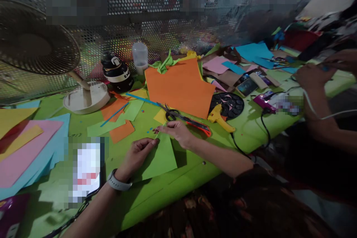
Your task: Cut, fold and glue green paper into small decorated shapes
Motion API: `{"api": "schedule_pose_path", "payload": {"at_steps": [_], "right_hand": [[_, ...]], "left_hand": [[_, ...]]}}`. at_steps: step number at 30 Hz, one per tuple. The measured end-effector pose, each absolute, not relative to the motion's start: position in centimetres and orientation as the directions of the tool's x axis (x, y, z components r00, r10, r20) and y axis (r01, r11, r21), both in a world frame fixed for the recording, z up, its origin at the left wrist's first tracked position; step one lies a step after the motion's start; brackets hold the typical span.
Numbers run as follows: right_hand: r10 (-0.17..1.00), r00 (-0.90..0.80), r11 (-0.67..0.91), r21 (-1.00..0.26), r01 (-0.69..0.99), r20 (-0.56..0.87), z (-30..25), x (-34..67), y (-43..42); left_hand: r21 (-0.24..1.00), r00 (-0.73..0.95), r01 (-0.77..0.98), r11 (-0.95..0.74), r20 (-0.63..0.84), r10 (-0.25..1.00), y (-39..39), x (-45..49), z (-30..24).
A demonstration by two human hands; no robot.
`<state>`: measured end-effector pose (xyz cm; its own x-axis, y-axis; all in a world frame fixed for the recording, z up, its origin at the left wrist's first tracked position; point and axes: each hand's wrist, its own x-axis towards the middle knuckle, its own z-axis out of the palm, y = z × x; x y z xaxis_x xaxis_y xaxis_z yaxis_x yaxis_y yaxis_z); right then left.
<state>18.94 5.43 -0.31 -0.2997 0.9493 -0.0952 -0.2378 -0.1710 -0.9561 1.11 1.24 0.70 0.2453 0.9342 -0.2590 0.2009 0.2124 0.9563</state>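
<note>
A light green sheet of paper lies between my hands on the green table. My left hand, with a pale watch strap on its wrist, pinches the sheet's upper left edge. The fingertips of my right hand close on the same edge near the top. Whether anything small is also between those fingertips, I cannot tell. Just beyond my right hand are black-handled scissors and an orange cutter knife. Orange and green paper scraps lie beyond my left hand, with thin blue strips.
A yellow glue gun with a black cord rests by a round black tray. Behind stand a large orange sheet, a black jug and a fan. A phone lies left. Another person's hands work at right.
</note>
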Motion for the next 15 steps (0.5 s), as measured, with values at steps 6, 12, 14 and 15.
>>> {"api": "schedule_pose_path", "payload": {"at_steps": [6,12,14,15], "right_hand": [[0.990,-0.139,-0.088,-0.896,-0.435,-0.030,-0.1,20.5,7.4],[0.959,-0.265,-0.169,-0.953,-0.253,-0.100,0.7,20.9,7.0],[0.953,-0.281,-0.155,-0.978,-0.138,-0.112,0.6,20.4,6.3],[0.956,-0.273,-0.145,-0.983,-0.114,-0.110,0.5,20.1,6.0]], "left_hand": [[0.953,0.231,0.223,0.205,-0.256,0.939,1.3,0.8,0.3],[0.942,0.215,0.162,0.293,-0.323,0.921,1.1,1.0,0.6],[0.940,0.227,0.135,0.314,-0.338,0.913,1.0,1.2,0.8],[0.939,0.236,0.123,0.320,-0.341,0.910,1.0,1.3,0.9]]}}
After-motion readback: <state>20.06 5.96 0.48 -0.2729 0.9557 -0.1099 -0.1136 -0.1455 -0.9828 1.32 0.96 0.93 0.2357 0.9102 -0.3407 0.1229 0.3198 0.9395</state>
